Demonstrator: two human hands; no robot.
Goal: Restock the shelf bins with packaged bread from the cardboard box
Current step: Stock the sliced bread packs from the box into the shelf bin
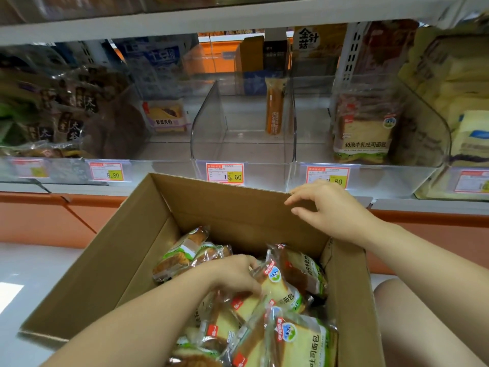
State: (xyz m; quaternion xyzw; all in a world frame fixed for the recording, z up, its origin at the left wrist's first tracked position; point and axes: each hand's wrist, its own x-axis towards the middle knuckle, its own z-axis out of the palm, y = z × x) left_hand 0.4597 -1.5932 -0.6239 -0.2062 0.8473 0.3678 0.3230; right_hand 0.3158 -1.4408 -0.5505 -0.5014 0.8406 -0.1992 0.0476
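Observation:
An open cardboard box (pixel 127 250) stands in front of me, filled with several packaged toast loaves. My left hand (pixel 235 271) reaches down into it and grips the top of one toast pack (pixel 280 287). My right hand (pixel 325 205) hovers at the box's far rim with loosely curled fingers, holding nothing. On the shelf behind stand clear bins: the middle bin (pixel 209 128) holds only one slim orange pack (pixel 274 109), and the right bin (pixel 423 120) holds a toast loaf pack (pixel 362 128) of the same kind.
The left bin (pixel 124 123) holds a purple-labelled cake pack (pixel 166 116). Dark bread bags (pixel 53 115) fill the far left, pale loaves (pixel 465 109) the far right. Price tags (pixel 225 172) line the shelf edge. An orange base panel (pixel 53 218) runs below. My knee (pixel 412 313) is right of the box.

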